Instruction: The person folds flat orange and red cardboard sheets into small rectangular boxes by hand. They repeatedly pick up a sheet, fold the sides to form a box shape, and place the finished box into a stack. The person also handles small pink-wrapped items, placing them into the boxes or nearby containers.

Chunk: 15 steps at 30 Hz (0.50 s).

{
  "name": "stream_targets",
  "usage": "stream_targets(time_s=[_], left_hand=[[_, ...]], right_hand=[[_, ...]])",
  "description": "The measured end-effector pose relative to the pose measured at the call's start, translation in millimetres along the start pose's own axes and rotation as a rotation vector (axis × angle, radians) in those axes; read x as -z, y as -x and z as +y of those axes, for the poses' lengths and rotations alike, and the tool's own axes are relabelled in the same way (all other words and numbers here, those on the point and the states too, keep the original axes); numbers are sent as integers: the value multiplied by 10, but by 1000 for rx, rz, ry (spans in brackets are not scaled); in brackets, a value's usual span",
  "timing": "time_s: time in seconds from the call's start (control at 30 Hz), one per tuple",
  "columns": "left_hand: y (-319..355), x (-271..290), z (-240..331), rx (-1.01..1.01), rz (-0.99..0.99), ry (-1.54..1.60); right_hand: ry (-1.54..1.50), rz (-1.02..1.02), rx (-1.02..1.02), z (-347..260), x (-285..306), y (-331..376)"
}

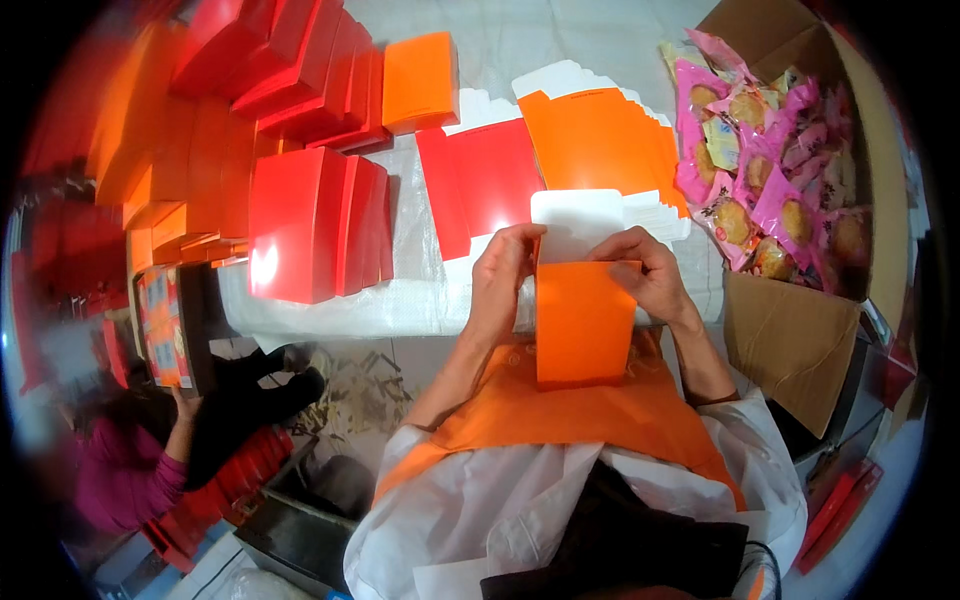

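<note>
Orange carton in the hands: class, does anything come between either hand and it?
No. The left hand and right hand both grip the top edge of the orange carton directly; nothing visible lies between them.

You're in a packing workshop: folded red boxes (310, 235) stacked along the desk's (330, 315) left edge, flat orange carton blanks (600, 135) mid-desk, and a cardboard box (800, 340) of pink-wrapped pastries (760, 190) at its right edge.

Both hands, left hand (503, 272) and right hand (645, 268), hold an orange carton (583, 322).
</note>
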<state>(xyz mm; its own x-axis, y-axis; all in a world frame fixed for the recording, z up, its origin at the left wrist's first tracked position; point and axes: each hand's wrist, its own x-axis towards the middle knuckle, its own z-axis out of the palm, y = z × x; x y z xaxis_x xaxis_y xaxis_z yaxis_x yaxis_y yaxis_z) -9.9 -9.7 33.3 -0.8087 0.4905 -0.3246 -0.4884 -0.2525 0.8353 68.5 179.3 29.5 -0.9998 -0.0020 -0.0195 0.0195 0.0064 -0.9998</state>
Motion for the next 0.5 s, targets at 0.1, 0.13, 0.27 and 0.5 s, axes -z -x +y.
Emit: stream_targets(time_s=[0.1,0.13,0.27,0.5], left_hand=[[-31,-29,29,11,1,-177],[-73,30,21,14,-120,-222],[-210,168,175,150,-456,-423],[115,24,-39,-247,-112,-616]], right_hand=[[-14,0,52,20,-18,1],[-21,-1,75,21,-26,-1],[-254,47,70,-27,-149,-20],[41,418,236,110,-285,46]])
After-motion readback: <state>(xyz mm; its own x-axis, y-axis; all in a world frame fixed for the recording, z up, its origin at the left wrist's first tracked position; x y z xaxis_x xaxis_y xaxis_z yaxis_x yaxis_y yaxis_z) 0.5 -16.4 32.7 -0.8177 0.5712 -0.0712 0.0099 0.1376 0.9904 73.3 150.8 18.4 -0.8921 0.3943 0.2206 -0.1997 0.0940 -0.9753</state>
